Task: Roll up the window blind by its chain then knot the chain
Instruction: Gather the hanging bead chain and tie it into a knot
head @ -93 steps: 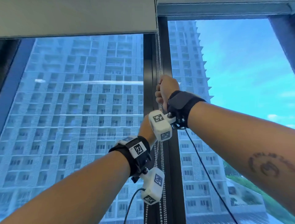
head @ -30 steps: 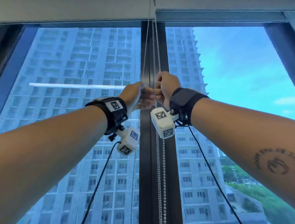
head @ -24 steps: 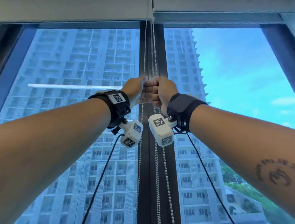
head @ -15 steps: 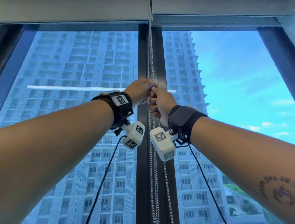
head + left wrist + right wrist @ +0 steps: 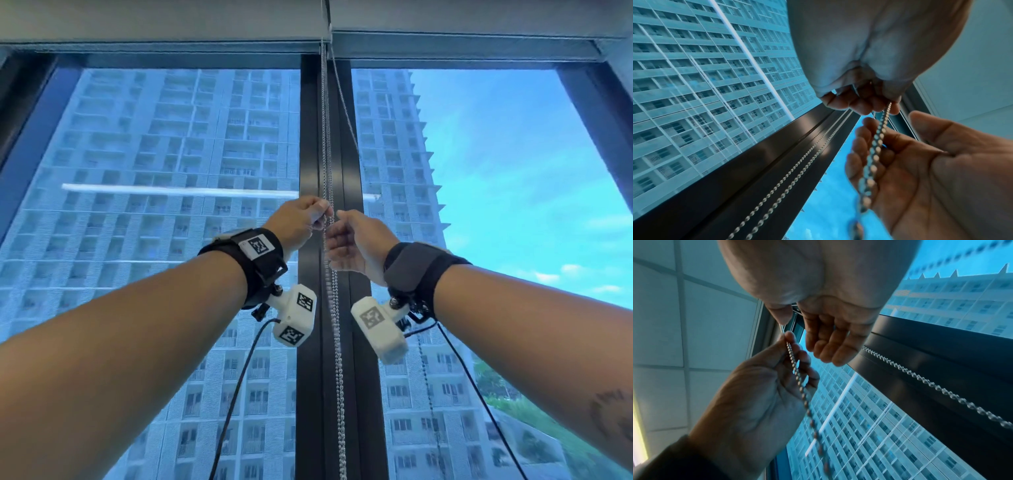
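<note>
The bead chain (image 5: 330, 154) hangs from the top of the window in front of the dark mullion. My left hand (image 5: 318, 214) pinches it between thumb and fingertips, also seen in the right wrist view (image 5: 786, 340). My right hand (image 5: 337, 236) hovers just right of the chain with relaxed, loosely curled fingers (image 5: 828, 347) that hold nothing. In the left wrist view the chain (image 5: 877, 138) runs down past the right hand's open palm (image 5: 920, 170). The grey blind (image 5: 164, 20) sits rolled up at the window's top edge.
Two more chain strands (image 5: 797, 164) lie along the dark mullion (image 5: 311, 377) between the two glass panes. Black cables (image 5: 236, 394) hang from the wrist cameras. A tower block fills the left pane. A tiled ceiling (image 5: 663, 313) shows overhead.
The blind's bottom edge has risen to the top of the window. My right hand has let go of the chain and drawn slightly down and right; the left hand keeps its pinch.
</note>
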The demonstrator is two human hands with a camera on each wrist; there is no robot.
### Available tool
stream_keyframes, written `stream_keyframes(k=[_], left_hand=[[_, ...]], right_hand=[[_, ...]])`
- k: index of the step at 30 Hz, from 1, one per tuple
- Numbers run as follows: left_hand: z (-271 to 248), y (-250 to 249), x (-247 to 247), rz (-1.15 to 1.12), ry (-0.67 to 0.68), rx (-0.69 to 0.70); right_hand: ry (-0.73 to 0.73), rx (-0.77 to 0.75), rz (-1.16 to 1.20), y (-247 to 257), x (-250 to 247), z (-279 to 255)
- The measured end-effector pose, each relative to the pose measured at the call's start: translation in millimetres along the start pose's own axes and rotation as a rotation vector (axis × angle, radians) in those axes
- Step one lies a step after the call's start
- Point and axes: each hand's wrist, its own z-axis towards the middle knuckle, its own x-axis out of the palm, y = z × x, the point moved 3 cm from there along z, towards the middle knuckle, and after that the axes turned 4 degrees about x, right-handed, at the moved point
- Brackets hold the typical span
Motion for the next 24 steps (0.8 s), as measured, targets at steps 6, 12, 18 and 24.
stream_keyframes(k=[6, 12, 18, 24], left_hand=[[-17.6, 9.5, 9.8, -0.109, -0.004, -0.106], [-55.3, 35.9, 9.7, -0.122, -0.025, -0.227], [-80.4, 65.6, -8.8, 0.105, -0.025, -0.285], [-132.3, 93.2, -4.4, -0.239, -0.013, -0.51]], right_hand=[[-0.1, -0.129, -0.113, 4.3, -8.6, 7.3], [-0.312, -0.173, -0.386, -42.1, -31.1, 10.4], [-0.104, 0.06, -0.309, -100.5, -7.0, 7.2], [-0.022, 0.174, -0.181, -131.1, 20.6, -0.5]])
